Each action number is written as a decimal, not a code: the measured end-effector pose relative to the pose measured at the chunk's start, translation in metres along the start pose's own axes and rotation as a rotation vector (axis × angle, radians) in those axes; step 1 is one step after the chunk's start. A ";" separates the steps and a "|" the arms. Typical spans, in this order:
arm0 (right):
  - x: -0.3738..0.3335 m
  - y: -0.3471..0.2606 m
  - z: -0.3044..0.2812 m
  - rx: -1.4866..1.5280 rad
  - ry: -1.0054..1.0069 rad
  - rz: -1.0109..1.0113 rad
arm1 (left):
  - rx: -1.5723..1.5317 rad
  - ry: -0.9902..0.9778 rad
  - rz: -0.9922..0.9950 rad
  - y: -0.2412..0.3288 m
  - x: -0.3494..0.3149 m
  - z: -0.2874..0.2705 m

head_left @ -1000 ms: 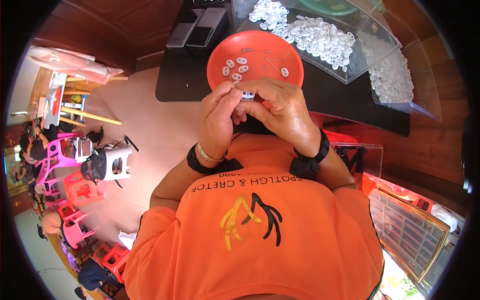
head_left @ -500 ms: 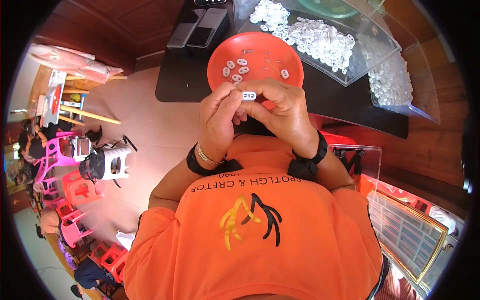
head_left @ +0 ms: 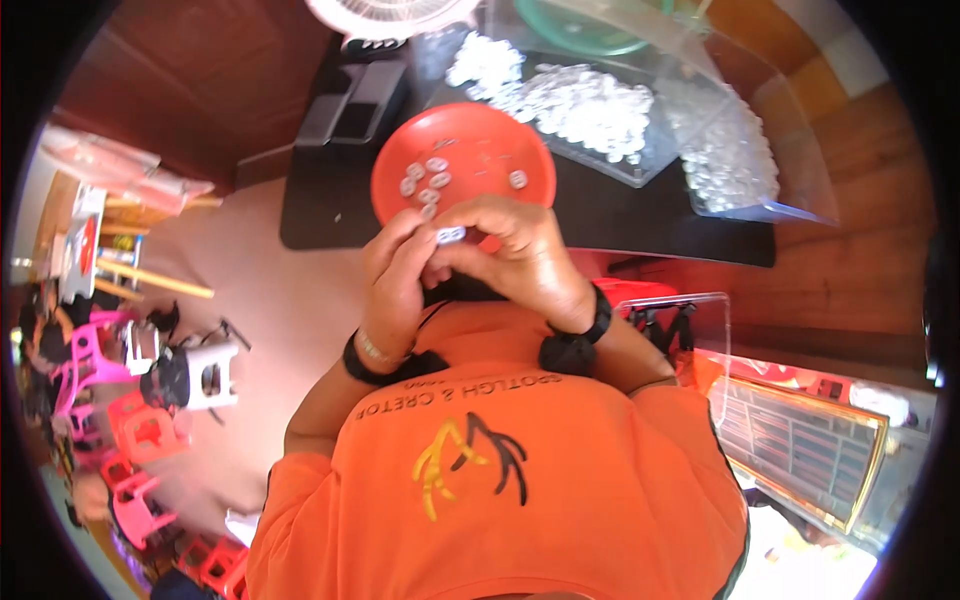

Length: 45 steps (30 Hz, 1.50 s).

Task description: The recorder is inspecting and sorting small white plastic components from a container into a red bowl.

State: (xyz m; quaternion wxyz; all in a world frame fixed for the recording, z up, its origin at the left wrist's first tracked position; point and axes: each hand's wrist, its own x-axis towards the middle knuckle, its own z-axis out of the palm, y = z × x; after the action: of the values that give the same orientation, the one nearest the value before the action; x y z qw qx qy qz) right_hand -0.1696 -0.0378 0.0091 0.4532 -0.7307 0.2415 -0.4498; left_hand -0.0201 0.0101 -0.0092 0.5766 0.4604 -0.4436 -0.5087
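A small white oval plastic piece with two holes (head_left: 451, 235) is pinched between my two hands, over the near edge of an orange-red bowl (head_left: 480, 125). My left hand (head_left: 395, 275) grips its left end with thumb and fingers. From the other side, the thumb and bent forefinger of my right hand (head_left: 515, 245) close on it. Several similar white pieces (head_left: 437, 165) lie in the left part of the bowl, and a single one (head_left: 517, 179) rests at its right. Thin metal bits (head_left: 445, 145) are also in the bowl, too blurred to name.
The bowl stands on a black table (head_left: 660, 220). Behind it, a clear tray holds a heap of white pieces (head_left: 590, 105); another clear container with a pile (head_left: 730, 150) is at right. Phone-like slabs (head_left: 360, 105) lie back left, near a pink fan (head_left: 390, 12). Stools (head_left: 150, 425) stand at far left.
The view has shifted, so the bowl and table sit lower and further left, and a fan shows at the top. Both hands still hold the white piece together.
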 end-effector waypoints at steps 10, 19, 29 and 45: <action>-0.007 -0.039 -0.081 -0.682 0.411 -0.239 | -0.054 -0.015 -0.028 0.001 0.000 -0.014; 0.008 -0.078 -0.202 -0.701 0.991 -0.282 | -0.050 -0.053 -0.048 0.000 0.003 -0.014; 0.014 -0.075 -0.138 -0.597 0.790 -0.204 | -0.091 0.017 -0.036 -0.002 0.009 -0.022; 0.065 0.058 -0.028 -1.347 -0.501 -0.286 | -0.085 0.048 -0.043 -0.003 -0.002 -0.042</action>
State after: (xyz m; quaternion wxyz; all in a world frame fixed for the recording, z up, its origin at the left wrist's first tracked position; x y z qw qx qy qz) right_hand -0.1601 -0.1273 -0.0085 -0.1157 -0.9562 0.2572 -0.0781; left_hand 0.0203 0.0152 -0.0204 0.5949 0.4569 -0.3979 -0.5282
